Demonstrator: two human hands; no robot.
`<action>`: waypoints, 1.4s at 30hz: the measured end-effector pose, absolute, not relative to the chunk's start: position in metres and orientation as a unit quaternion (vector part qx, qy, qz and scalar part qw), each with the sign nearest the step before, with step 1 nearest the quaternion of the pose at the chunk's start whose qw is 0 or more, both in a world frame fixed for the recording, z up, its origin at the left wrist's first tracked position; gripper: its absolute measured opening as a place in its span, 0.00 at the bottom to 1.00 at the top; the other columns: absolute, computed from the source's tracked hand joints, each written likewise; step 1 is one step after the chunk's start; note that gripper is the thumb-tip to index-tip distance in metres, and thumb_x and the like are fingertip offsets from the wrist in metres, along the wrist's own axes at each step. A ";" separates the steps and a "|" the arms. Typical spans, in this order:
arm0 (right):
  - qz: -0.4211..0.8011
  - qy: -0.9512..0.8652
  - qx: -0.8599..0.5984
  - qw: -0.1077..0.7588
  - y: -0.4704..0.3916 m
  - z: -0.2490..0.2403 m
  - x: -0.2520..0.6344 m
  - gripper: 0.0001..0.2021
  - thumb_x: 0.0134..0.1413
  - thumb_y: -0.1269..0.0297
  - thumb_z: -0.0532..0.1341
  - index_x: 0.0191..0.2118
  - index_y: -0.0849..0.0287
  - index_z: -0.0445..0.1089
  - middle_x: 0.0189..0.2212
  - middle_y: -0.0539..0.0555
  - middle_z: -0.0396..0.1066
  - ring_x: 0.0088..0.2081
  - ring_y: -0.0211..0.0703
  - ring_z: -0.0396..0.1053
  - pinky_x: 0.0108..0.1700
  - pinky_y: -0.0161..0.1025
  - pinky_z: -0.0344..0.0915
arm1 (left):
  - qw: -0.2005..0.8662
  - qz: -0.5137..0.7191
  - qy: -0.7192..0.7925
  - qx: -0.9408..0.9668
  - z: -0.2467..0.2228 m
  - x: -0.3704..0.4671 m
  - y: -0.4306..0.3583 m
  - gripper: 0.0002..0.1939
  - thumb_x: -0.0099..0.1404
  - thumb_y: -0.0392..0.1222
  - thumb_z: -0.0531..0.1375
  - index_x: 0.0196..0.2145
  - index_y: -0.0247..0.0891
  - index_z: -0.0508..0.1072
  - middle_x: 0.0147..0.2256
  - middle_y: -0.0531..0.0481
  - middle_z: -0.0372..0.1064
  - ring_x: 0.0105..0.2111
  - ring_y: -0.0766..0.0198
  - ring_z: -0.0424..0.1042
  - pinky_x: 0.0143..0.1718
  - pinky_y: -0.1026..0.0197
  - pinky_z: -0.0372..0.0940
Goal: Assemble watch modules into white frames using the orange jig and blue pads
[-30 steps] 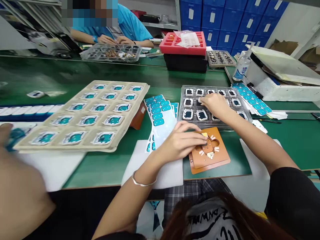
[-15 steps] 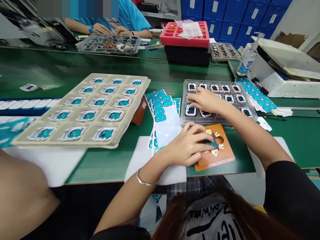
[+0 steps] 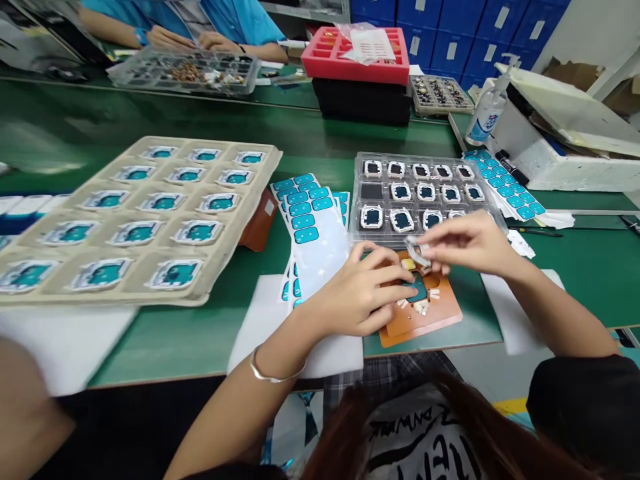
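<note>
My left hand [image 3: 363, 293] is over an orange plate [image 3: 423, 323], its bent fingertips on a small teal rounded panel [image 3: 418, 288] lying there. My right hand [image 3: 465, 247] pinches a pale watch-case-like frame [image 3: 416, 252] just above the plate's far edge. Behind it is a clear plastic tray [image 3: 357, 230] of similar pale frames with dark centres. The first cell of its middle row [image 3: 371, 192] holds no frame. White and yellow bits lie on the plate around the teal panel.
Sheets of teal stickers [image 3: 306, 220] lie left of the plate. A large beige tray [image 3: 210, 267] of teal-centred frames stands further left. At the right are more stickers [image 3: 510, 190], a pump bottle [image 3: 487, 113] and a white box [image 3: 560, 163]. A co-worker's hands [image 3: 217, 41] are across the bench.
My right hand has come from the clear tray toward the orange plate, now with a pale frame in its fingers. The left hand stays on the teal panel. The view has shifted slightly.
</note>
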State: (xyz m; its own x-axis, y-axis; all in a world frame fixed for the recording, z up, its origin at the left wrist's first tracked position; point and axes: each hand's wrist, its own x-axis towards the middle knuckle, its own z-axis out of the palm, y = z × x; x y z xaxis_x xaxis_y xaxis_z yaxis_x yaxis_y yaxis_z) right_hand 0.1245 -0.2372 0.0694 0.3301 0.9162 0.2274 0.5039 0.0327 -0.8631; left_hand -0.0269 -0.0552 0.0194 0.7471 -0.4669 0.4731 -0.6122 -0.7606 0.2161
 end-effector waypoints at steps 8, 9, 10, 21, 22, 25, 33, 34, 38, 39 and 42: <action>-0.013 -0.657 -0.666 0.352 -0.274 0.048 0.119 0.04 0.60 0.65 0.63 0.35 0.58 0.75 0.23 0.48 0.75 0.21 0.32 0.69 0.23 0.30 0.65 | 0.197 0.195 -0.297 0.914 0.022 -0.026 -0.054 0.19 0.61 0.32 0.51 0.45 0.42 0.75 0.45 0.49 0.76 0.46 0.53 0.64 0.47 0.48 0.53; -0.018 -0.673 -0.659 0.334 -0.274 0.048 0.121 0.05 0.61 0.65 0.62 0.35 0.58 0.74 0.22 0.48 0.74 0.20 0.31 0.68 0.23 0.30 0.63 | 0.197 0.195 -0.298 0.914 0.023 -0.026 -0.054 0.18 0.62 0.32 0.50 0.45 0.42 0.75 0.44 0.49 0.76 0.46 0.53 0.64 0.47 0.48 0.53; -0.019 -0.682 -0.654 0.327 -0.273 0.048 0.123 0.06 0.62 0.65 0.62 0.34 0.58 0.74 0.22 0.48 0.73 0.20 0.31 0.66 0.22 0.31 0.62 | 0.196 0.196 -0.299 0.913 0.023 -0.027 -0.054 0.18 0.62 0.32 0.50 0.45 0.41 0.75 0.44 0.49 0.76 0.46 0.53 0.64 0.47 0.48 0.53; -0.113 -0.653 -0.700 0.266 -0.274 0.044 0.114 0.11 0.58 0.55 0.64 0.39 0.57 0.77 0.43 0.58 0.77 0.40 0.47 0.75 0.41 0.45 0.74 | 0.168 0.190 -0.295 0.921 0.025 -0.031 -0.057 0.18 0.64 0.33 0.50 0.46 0.42 0.74 0.44 0.48 0.76 0.46 0.52 0.65 0.48 0.46 0.54; -0.121 -0.646 -0.707 0.263 -0.274 0.043 0.112 0.10 0.58 0.57 0.64 0.39 0.57 0.77 0.42 0.58 0.77 0.39 0.47 0.76 0.41 0.45 0.74 | 0.166 0.192 -0.296 0.921 0.025 -0.031 -0.057 0.18 0.64 0.33 0.50 0.46 0.41 0.74 0.44 0.47 0.76 0.46 0.52 0.65 0.47 0.46 0.54; -0.125 -0.622 -0.727 0.262 -0.275 0.040 0.104 0.09 0.58 0.61 0.64 0.41 0.58 0.77 0.43 0.60 0.78 0.38 0.48 0.77 0.40 0.46 0.75 | 0.160 0.194 -0.297 0.921 0.025 -0.031 -0.057 0.18 0.63 0.33 0.50 0.46 0.42 0.75 0.45 0.47 0.76 0.45 0.52 0.65 0.47 0.46 0.54; -0.108 -0.557 -0.774 0.281 -0.274 0.039 0.093 0.16 0.57 0.57 0.64 0.49 0.57 0.73 0.50 0.63 0.73 0.48 0.52 0.74 0.46 0.48 0.75 | 0.157 0.191 -0.290 0.924 0.027 -0.033 -0.058 0.19 0.63 0.33 0.51 0.46 0.43 0.75 0.45 0.49 0.76 0.44 0.53 0.65 0.47 0.46 0.55; -0.107 -0.557 -0.772 0.286 -0.274 0.039 0.093 0.14 0.58 0.57 0.64 0.47 0.57 0.73 0.49 0.62 0.74 0.47 0.52 0.75 0.46 0.48 0.75 | 0.158 0.194 -0.290 0.924 0.027 -0.033 -0.058 0.18 0.63 0.33 0.51 0.46 0.43 0.75 0.45 0.49 0.76 0.44 0.53 0.65 0.47 0.46 0.55; -0.108 -0.567 -0.757 0.305 -0.272 0.034 0.094 0.10 0.58 0.58 0.64 0.43 0.55 0.75 0.46 0.60 0.76 0.45 0.50 0.76 0.47 0.46 0.75 | 0.165 0.200 -0.288 0.922 0.029 -0.033 -0.060 0.16 0.64 0.34 0.53 0.46 0.41 0.75 0.44 0.48 0.77 0.44 0.53 0.65 0.47 0.46 0.55; -0.114 -0.568 -0.755 0.307 -0.272 0.033 0.094 0.10 0.57 0.58 0.65 0.42 0.56 0.76 0.46 0.60 0.77 0.45 0.50 0.77 0.47 0.46 0.75 | 0.167 0.200 -0.289 0.921 0.029 -0.033 -0.060 0.15 0.65 0.35 0.53 0.46 0.41 0.75 0.44 0.48 0.77 0.43 0.53 0.65 0.47 0.47 0.55; -0.127 -0.561 -0.758 0.308 -0.271 0.030 0.094 0.10 0.56 0.59 0.65 0.41 0.57 0.76 0.46 0.61 0.77 0.43 0.50 0.77 0.45 0.47 0.74 | 0.173 0.197 -0.296 0.919 0.027 -0.033 -0.059 0.14 0.69 0.43 0.53 0.47 0.39 0.74 0.43 0.47 0.77 0.43 0.52 0.66 0.46 0.46 0.54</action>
State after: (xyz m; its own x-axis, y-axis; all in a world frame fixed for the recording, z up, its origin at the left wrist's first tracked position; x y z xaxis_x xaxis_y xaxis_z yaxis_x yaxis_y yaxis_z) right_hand 0.0937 -0.2713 0.0297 0.3388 0.7717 0.5383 0.9285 -0.1819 -0.3237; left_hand -0.0326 -0.0592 0.0271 0.7472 -0.4751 0.4646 -0.6116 -0.7653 0.2009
